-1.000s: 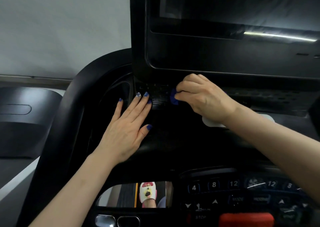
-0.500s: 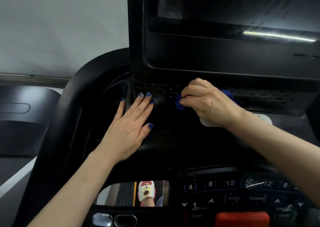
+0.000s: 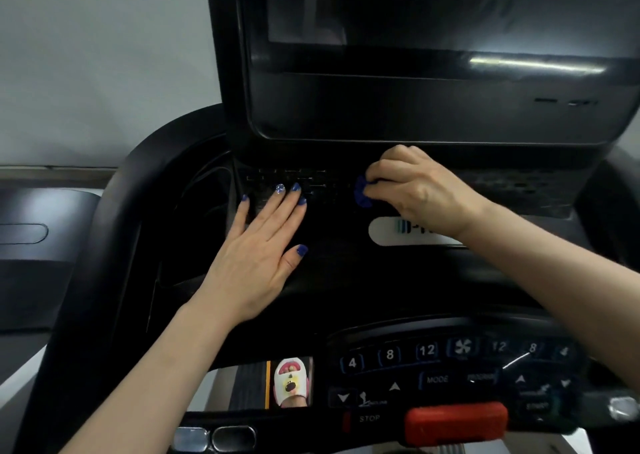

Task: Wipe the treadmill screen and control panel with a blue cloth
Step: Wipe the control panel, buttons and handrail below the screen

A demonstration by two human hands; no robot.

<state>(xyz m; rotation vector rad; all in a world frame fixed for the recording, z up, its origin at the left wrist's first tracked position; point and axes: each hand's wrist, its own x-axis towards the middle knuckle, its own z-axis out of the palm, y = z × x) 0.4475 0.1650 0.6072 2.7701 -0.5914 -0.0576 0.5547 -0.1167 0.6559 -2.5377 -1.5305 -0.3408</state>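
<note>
Head view, sole camera. Treadmill console, black, seen from above and close.

Screen (image 3: 433, 21): dark, upright at top of frame, a light streak reflected along its lower bezel. No hand on it.

Right hand (image 3: 419, 190): fingers curled tight round the blue cloth (image 3: 362, 194), which is bunched small; only a blue fold shows at the fingertips, pressed against the vented strip (image 3: 311, 183) just below the screen housing. Against half a second ago, the hand sits at much the same spot on the strip, after edging rightward from its place a second ago; short rubbing strokes, by judgement.

Left hand (image 3: 256, 256): flat, fingers straight and together, palm resting on the console deck, fingertips touching the left part of the vented strip. Holds nothing. Unchanged across the interval; it reads as a brace.

Control panel (image 3: 450, 367): lower right, numbered keys, MODE key, arrows. Well apart from the cloth.

Red stop button (image 3: 455, 422): bottom edge, untouched.

White label (image 3: 408, 234): partly hidden under the right wrist.

Slippered foot (image 3: 291, 382): visible through a gap in the console.

Task standing, by judgement: cloth occupied with the strip between screen and panel; keys below not yet reached.
</note>
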